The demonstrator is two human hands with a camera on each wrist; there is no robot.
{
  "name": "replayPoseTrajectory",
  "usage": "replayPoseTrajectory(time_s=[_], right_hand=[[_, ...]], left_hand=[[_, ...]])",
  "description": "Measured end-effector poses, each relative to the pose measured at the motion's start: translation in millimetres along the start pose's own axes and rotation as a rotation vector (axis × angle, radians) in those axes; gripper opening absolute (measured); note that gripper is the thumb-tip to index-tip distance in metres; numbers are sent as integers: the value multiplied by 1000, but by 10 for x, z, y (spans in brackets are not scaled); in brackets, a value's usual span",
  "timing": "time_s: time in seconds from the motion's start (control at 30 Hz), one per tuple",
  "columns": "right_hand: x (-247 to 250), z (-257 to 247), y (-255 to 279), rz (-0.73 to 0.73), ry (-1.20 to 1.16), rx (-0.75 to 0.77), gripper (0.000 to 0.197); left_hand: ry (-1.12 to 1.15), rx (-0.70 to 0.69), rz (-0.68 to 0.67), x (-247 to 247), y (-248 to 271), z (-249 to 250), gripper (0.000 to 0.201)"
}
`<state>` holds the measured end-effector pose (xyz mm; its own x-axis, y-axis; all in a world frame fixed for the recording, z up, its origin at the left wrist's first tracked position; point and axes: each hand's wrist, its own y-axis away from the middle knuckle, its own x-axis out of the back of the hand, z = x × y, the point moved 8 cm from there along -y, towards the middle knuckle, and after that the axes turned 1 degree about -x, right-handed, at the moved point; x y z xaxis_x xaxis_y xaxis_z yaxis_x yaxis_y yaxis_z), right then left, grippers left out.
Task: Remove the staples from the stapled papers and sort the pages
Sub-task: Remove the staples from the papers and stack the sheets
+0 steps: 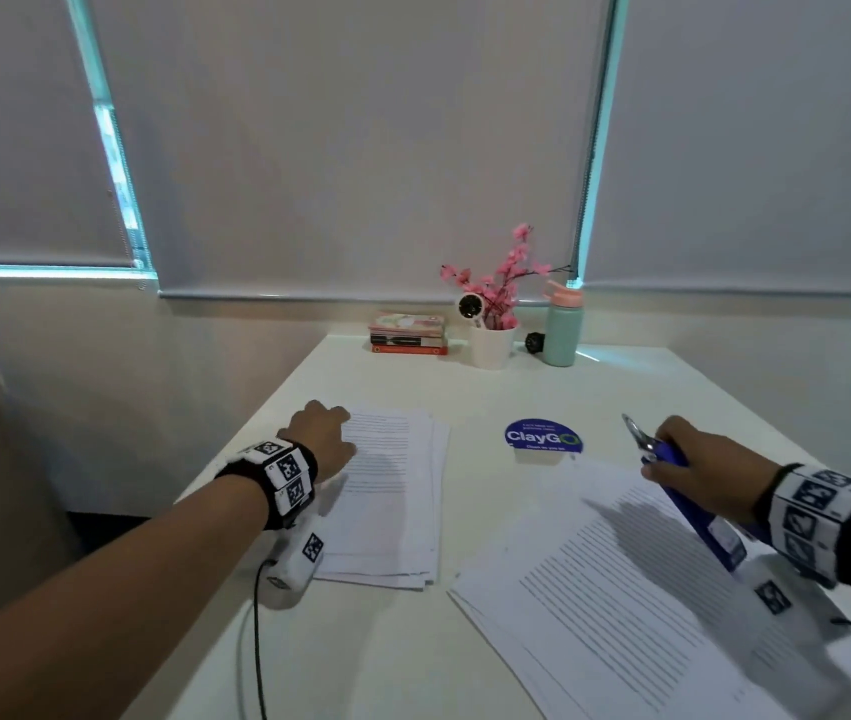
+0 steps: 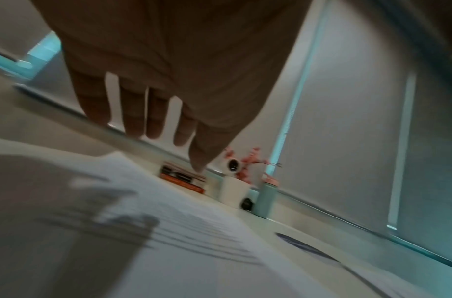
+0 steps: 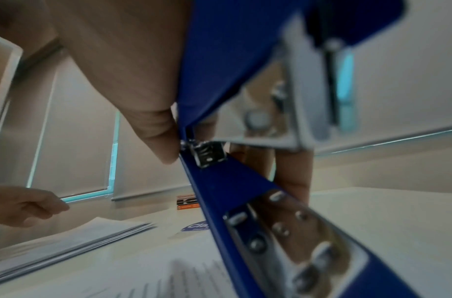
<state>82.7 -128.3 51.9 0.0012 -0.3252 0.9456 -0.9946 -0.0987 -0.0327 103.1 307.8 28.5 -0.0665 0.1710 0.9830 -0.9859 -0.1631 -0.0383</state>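
A stack of loose printed pages (image 1: 392, 491) lies on the left of the white table (image 1: 491, 387). My left hand (image 1: 322, 433) hovers just over its top left corner with straight, relaxed fingers (image 2: 133, 113) and holds nothing. A second set of printed pages (image 1: 615, 589) lies angled at the front right. Above its far edge my right hand (image 1: 698, 470) grips a blue stapler (image 1: 693, 501) with a metal remover tip (image 1: 639, 433) that points up and away. In the right wrist view the stapler (image 3: 219, 181) fills the frame, thumb (image 3: 155, 133) on its side.
A round blue ClayGo sticker (image 1: 544, 437) sits between the two paper stacks. At the table's far edge stand a pile of books (image 1: 407, 332), a white pot of pink flowers (image 1: 493, 324) and a green bottle (image 1: 562, 327). Window blinds hang behind.
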Motion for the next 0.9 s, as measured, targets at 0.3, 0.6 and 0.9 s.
replayPoseTrajectory(time_s=[0.3, 0.6, 0.9], right_hand=[[218, 439, 97, 11, -17, -80, 41], [135, 472, 202, -73, 60, -3, 43], [-294, -65, 125, -307, 326, 115, 36]], left_hand=[[-141, -773, -441, -795, 951, 2160, 57], [-499, -780, -402, -915, 1292, 2484, 65], [-360, -649, -349, -832, 1032, 2474, 79]])
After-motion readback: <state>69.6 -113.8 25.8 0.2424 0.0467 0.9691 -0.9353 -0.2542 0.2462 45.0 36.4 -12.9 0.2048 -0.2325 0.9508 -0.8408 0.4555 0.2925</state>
